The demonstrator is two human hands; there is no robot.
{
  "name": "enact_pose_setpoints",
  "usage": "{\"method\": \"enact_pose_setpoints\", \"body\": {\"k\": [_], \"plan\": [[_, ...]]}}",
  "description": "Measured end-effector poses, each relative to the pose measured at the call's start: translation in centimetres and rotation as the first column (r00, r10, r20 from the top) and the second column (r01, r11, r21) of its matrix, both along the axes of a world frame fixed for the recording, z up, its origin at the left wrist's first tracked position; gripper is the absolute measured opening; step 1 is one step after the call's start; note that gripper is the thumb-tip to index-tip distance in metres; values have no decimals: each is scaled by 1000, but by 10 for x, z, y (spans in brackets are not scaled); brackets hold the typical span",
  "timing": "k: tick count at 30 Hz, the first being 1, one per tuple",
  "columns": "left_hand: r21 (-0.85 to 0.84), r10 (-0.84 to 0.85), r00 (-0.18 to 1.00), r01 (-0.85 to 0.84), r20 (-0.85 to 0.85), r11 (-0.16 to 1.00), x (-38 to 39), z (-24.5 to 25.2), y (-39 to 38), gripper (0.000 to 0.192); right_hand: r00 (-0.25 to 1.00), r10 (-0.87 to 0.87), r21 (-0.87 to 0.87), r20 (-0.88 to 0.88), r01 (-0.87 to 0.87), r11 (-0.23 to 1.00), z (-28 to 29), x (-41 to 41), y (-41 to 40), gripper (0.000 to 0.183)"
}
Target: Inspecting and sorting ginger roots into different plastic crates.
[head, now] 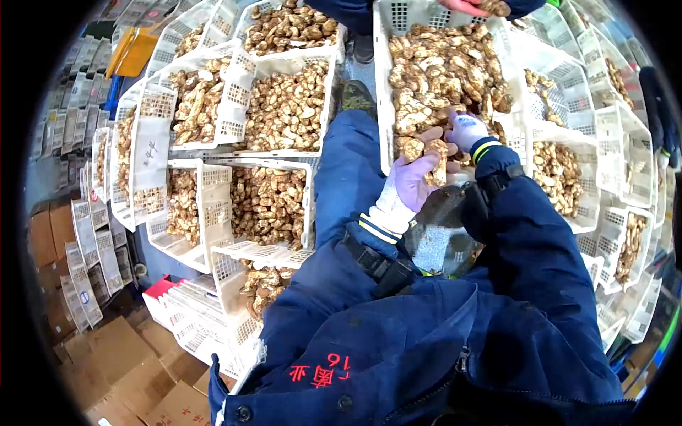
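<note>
My left hand [413, 178], in a white glove with a purple-coated palm, has its fingers around thick matsutake-like mushrooms. One stubby mushroom [438, 162] stands between the fingers, and a rounder one [411, 148] shows beside the thumb side. Just beyond it, my right hand [467, 130], gloved the same way, reaches down at the mushroom heap [445, 74]. Its fingertips are partly hidden among the mushrooms, so whether it grips one is unclear. The heap fills a large white plastic crate [381, 96] in front of me.
Across the crate a person's hand [469, 6] holds a mushroom. On my left stand crates of small mushrooms [287, 106] and longer ones [197, 104]. More perforated crates [559, 85] line the right. Flattened cardboard [125, 346] covers the floor at lower left.
</note>
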State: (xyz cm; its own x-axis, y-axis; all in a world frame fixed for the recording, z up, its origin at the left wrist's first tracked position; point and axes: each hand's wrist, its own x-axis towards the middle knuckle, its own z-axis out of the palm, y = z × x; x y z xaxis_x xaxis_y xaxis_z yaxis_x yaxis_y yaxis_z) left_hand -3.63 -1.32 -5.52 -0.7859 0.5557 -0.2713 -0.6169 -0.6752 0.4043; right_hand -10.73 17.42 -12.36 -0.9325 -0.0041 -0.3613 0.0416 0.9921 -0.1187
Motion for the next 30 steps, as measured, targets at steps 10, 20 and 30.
{"method": "enact_pose_setpoints", "body": {"k": [10, 20, 30], "plan": [[-22, 174, 977, -178, -119, 984, -22, 33, -39, 47, 999, -23, 37, 40, 22, 999, 21, 4, -1, 47], [-144, -62, 998, 58, -26, 988, 15, 31, -28, 49, 994, -53, -75, -97, 46, 996, 20, 16, 7, 46], [-357, 276, 954, -301, -120, 884, 13, 51, -144, 37, 911, -315, -661, -267, 65, 748, 91, 68, 27, 47]]}}
